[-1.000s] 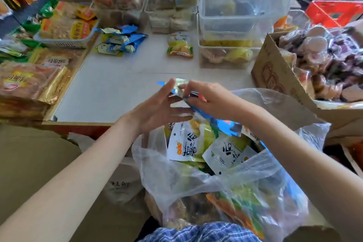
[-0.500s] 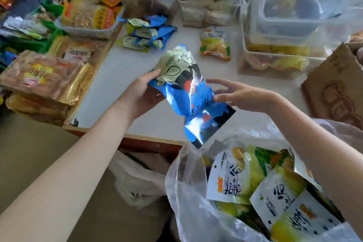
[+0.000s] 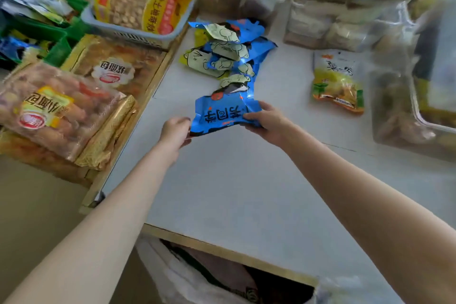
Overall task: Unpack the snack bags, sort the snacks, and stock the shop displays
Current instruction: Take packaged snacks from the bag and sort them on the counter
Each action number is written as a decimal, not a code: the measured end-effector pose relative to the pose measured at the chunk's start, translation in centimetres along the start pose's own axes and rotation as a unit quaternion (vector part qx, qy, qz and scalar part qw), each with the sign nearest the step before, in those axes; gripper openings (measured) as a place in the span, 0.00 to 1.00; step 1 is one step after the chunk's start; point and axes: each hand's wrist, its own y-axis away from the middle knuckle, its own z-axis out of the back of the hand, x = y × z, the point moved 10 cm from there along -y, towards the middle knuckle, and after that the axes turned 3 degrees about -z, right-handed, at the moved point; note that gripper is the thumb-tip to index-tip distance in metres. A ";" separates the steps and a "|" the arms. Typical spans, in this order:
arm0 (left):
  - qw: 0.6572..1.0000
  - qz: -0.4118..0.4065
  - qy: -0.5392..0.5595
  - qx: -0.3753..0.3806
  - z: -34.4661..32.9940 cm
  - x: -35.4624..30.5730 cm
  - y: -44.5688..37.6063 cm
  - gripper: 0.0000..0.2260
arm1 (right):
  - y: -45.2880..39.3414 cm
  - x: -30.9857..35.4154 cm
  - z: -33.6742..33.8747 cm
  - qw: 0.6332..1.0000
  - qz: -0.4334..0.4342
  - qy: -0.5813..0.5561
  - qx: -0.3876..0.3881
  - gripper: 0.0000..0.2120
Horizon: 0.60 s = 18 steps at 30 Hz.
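Nearest, under the near edge of the white table [image 3: 234, 192], a pale plastic bag [image 3: 187, 279] sags open; its contents are too dark to name. Above it both bare forearms reach out over the tabletop.

At mid-table the two hands meet on a blue foil snack packet [image 3: 222, 113]. The right hand [image 3: 267, 122] grips the packet's right edge, thumb on top and fingers curled beneath. The left hand [image 3: 175, 131] is at the packet's left corner with its fingers curled; whether it pinches the foil or only touches it cannot be told. The packet hangs low over the table, its far end reaching the near edge of the pile of matching blue packets [image 3: 227, 52], which lies just beyond.

The packet looks light and crinkly, its foil creased and glossy, so likely a bit slippery; the sealed side edges seem the surest place to take hold, and its contents may crush if squeezed in the middle.

To the right, well apart from the pile, a yellow-green snack pouch [image 3: 338, 81] lies alone. On the left, large bread packs [image 3: 56, 111] sit in a wooden tray. Farther off, a grey basket [image 3: 138, 34] holds bagged nuts, and clear plastic bins [image 3: 345, 7] of snacks line the far and right sides.
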 end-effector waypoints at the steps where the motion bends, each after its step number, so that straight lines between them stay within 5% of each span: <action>1: 0.999 -0.010 -0.028 -0.013 0.9 0.4 -1.2 0.08 | -1.3 0.3 -1.3 1.000 0.000 0.006 0.003 0.18; 5: 0.989 -0.059 -0.130 -0.046 3.7 0.4 -4.4 0.14 | -6.7 4.7 -5.0 0.996 0.053 0.068 0.008 0.20; 11: 0.942 -0.188 -0.270 0.073 -0.9 -1.9 -6.5 0.26 | -9.9 7.7 0.0 0.977 0.111 0.038 -0.180 0.23; 18: 0.802 -0.178 -0.556 0.129 -7.0 -1.8 -9.9 0.28 | -10.3 4.0 -0.7 0.954 0.104 0.264 -0.100 0.27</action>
